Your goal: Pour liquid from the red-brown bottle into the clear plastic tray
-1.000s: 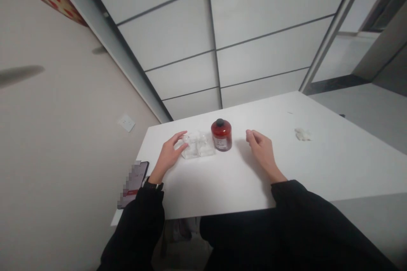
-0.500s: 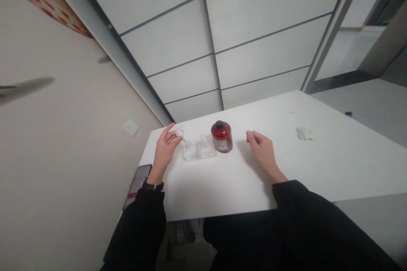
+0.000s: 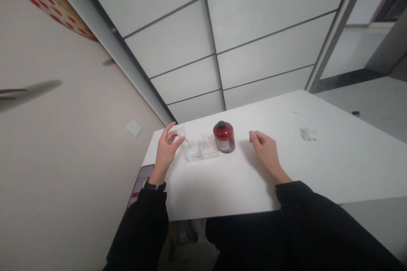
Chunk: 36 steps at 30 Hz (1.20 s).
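My left hand [image 3: 167, 148] is above the left part of the table, its thumb and fingers closed around a small clear piece [image 3: 181, 132] whose exact kind I cannot make out. Just right of it stands a clear tray with two compartments [image 3: 194, 152], and a see-through lump lies in the right one. A reddish-brown bottle [image 3: 224, 137] with a black cap and a pale label stands upright against the tray's right end. To the right of the bottle, apart from it, is my right hand [image 3: 264, 149], fingers curled in; anything inside them is hidden.
The white table [image 3: 222, 190] carries a phone [image 3: 140, 182] at its left edge, partly behind my left sleeve. A crumpled whitish piece [image 3: 309, 134] lies on the right side. A wall with a socket [image 3: 134, 128] borders the left; panelled doors [image 3: 187, 65] rise behind.
The whole view has shifted slightly, so everything appears a little further right. Both hands keep nearly the same pose, and the bottle and tray have not moved on the table.
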### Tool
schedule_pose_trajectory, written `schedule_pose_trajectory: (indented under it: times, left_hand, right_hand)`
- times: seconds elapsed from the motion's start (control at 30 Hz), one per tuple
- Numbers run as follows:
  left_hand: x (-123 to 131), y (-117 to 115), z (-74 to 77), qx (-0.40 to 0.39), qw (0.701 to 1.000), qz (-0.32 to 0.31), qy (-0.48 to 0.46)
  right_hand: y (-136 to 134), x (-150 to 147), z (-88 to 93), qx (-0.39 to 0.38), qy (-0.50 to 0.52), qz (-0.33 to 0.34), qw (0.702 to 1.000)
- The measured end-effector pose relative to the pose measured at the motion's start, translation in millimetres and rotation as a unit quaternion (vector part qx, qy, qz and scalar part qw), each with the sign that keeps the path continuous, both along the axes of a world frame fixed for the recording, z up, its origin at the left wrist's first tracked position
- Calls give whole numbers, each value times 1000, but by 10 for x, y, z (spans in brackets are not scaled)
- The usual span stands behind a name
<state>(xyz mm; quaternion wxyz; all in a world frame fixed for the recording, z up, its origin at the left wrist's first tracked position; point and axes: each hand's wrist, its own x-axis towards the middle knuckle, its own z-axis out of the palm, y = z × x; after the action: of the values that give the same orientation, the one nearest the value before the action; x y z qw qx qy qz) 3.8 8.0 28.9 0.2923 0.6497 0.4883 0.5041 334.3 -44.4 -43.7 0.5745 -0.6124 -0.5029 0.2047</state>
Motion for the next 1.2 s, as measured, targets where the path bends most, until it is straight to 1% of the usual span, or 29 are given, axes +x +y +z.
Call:
schedule_pose_trajectory:
  times: [0.4,0.73,0.97,1.2]
  left_hand:
    - [29,-53,38,30,998,26,54]
    - [10,-40,30,43,995,56,64]
    - [29,-52,19,35,996,53,67]
    - [32,-69,52,24,996,49,65]
  right_hand:
    - [-21,-8,39,-2,1,1,1000]
    - [-13,-14,45,-9,-1,-2,1000]
    - [-16,-11,41,-12,-3,0,1000]
    - [-14,-13,29,-10,1,-2,1000]
